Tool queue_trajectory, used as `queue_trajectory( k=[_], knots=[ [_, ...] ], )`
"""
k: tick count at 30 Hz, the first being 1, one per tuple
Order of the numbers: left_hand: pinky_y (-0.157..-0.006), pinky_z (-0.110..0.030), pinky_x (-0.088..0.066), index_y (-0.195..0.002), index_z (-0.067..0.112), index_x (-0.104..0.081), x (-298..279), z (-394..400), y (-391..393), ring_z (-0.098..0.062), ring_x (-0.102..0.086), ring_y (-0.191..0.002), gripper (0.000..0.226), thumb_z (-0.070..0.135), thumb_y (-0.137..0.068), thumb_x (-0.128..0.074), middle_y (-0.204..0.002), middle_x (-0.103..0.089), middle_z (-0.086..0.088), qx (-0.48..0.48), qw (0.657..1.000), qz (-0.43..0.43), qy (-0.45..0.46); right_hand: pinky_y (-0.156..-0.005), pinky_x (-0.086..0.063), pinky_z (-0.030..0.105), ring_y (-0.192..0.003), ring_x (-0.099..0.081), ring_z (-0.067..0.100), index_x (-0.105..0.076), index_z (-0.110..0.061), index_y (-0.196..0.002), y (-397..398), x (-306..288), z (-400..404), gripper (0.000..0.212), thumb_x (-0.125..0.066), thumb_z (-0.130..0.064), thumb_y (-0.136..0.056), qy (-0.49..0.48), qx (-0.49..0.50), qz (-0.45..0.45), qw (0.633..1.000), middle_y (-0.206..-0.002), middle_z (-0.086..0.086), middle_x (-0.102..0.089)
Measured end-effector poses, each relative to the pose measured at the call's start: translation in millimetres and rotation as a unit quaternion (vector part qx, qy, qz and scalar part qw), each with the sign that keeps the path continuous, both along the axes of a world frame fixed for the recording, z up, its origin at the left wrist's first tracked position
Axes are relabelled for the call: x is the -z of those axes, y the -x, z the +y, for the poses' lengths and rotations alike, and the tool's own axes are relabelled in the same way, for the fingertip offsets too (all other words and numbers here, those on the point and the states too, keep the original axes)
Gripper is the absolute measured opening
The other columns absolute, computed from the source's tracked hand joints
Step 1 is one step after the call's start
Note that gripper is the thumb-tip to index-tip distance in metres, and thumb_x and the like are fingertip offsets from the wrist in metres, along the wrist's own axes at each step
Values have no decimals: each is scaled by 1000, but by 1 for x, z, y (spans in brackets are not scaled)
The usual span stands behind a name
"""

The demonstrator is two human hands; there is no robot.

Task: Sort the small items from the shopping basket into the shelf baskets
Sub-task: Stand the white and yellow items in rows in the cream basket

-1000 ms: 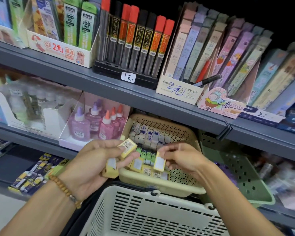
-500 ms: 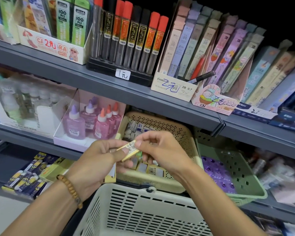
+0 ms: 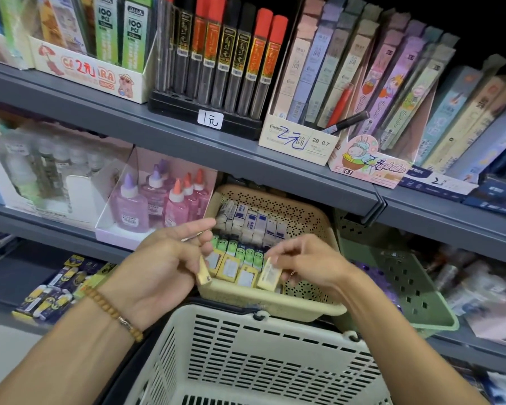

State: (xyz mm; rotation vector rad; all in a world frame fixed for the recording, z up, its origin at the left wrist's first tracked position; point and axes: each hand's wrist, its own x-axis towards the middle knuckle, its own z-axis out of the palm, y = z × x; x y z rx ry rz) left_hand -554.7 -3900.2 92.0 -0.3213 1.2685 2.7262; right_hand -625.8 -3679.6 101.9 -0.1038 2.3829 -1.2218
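A cream shopping basket (image 3: 263, 355) sits low in the middle, just under the shelf. Above it a tan perforated shelf basket (image 3: 304, 220) holds rows of small erasers: white ones at the back, green ones in the middle, yellow ones (image 3: 230, 267) in front. My right hand (image 3: 304, 264) pinches a yellow eraser (image 3: 270, 273) at the right end of the front row. My left hand (image 3: 164, 258) is at the basket's left rim and holds another yellow eraser (image 3: 204, 274) under its lower fingers, its forefinger stretched out.
A green perforated basket (image 3: 406, 287) stands to the right of the tan one. Pink and purple glue bottles (image 3: 158, 203) stand in a box to the left. The grey shelf above (image 3: 246, 153) carries pencil-lead tubes and boxed packs. Small yellow-and-blue packs (image 3: 53, 290) lie lower left.
My right hand took one yellow eraser from my left hand and moved it right and down to the tan basket's front row. The left hand keeps one eraser.
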Motion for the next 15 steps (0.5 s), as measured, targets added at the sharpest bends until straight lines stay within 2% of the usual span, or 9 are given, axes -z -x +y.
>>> queue_trajectory(
  k=[3,5,7,9,12,15],
  knots=[
    [-77,-27,-55,-109,1,-67,6,0,0,-25,-65,-99,56,-16,-57,-57,-107,-64,-22,-19,999,12,39,-57,-54,21,-53,-60,7,-74,-14,-96,-5,10,-13,10,-66,-11,-92,-22,-21,-15,999,-64,0,-68],
    [-71,-28,-59,-104,4,-69,8,2,-1,-25,-71,-92,47,-7,-59,-65,-102,-71,-21,-53,995,33,74,-53,-52,20,-52,-60,6,-74,-15,-97,-6,7,-16,9,-66,-16,-93,-14,-1,29,999,-74,0,-71],
    [-65,-25,-59,-99,5,-71,8,8,-1,-23,-73,-83,42,-1,-57,-68,-97,-73,-19,-85,993,42,77,-50,-47,17,-57,-61,5,-74,-20,-87,-11,-1,-14,11,-66,-26,-92,25,16,84,996,-93,-2,-72],
    [-65,-25,-59,-98,5,-70,7,16,0,-22,-73,-84,41,0,-58,-68,-97,-72,-18,-106,992,43,49,-52,-48,19,-68,-66,9,-73,-21,-85,-20,-9,-16,12,-70,-32,-88,99,-4,86,991,-91,-1,-73],
    [-68,-23,-57,-98,3,-70,7,26,-1,-22,-72,-89,38,-1,-60,-67,-93,-67,-16,-125,991,54,-3,-56,-55,22,-73,-71,17,-68,-10,-98,-33,-14,-29,18,-76,-16,-83,202,-40,19,978,-84,6,-74],
    [-71,-23,-57,-93,8,-73,7,34,-3,-25,-69,-93,33,2,-61,-71,-91,-64,-13,-113,991,63,-15,-59,-58,23,-68,-72,17,-65,-4,-97,-35,-14,-35,13,-71,-2,-86,263,-29,-4,964,-79,8,-73]
  ],
)
